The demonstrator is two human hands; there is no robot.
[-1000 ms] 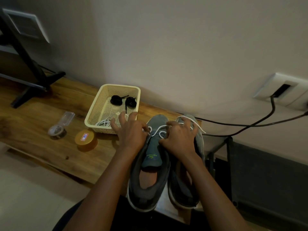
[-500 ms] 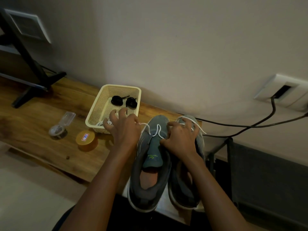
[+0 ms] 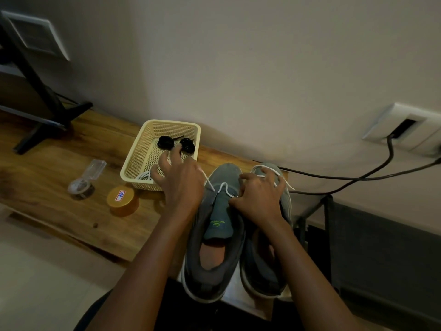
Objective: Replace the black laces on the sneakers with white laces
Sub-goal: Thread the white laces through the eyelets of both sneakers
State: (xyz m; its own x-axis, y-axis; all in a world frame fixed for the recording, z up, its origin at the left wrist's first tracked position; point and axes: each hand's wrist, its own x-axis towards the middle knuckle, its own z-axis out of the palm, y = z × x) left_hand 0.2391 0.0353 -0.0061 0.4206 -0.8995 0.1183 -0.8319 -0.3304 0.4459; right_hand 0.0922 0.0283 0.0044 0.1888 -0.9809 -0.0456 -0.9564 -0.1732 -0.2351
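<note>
Two grey sneakers stand side by side on the wooden table, toes toward the wall: the left sneaker (image 3: 216, 254) and the right sneaker (image 3: 265, 266). A white lace (image 3: 224, 187) runs through the front eyelets of the left sneaker. My left hand (image 3: 181, 185) pinches one end of it, drawn out to the left over the basket's corner. My right hand (image 3: 259, 197) holds the other end at the right eyelets, and that strand loops over the right sneaker's toe. Two coiled black laces (image 3: 175, 142) lie in the cream basket (image 3: 143, 149).
Another white lace (image 3: 143, 175) lies at the basket's near edge. A round orange tin (image 3: 122, 199) and a clear plastic piece (image 3: 86, 180) sit on the table (image 3: 47, 168) to the left. A black stand (image 3: 40, 91) rises at far left. Black cables (image 3: 358, 177) run from the wall socket.
My left hand has moved left and away from the shoe, pulling the white lace taut through the eyelets. The loop over the tongue has shrunk. My right hand stayed in place.
</note>
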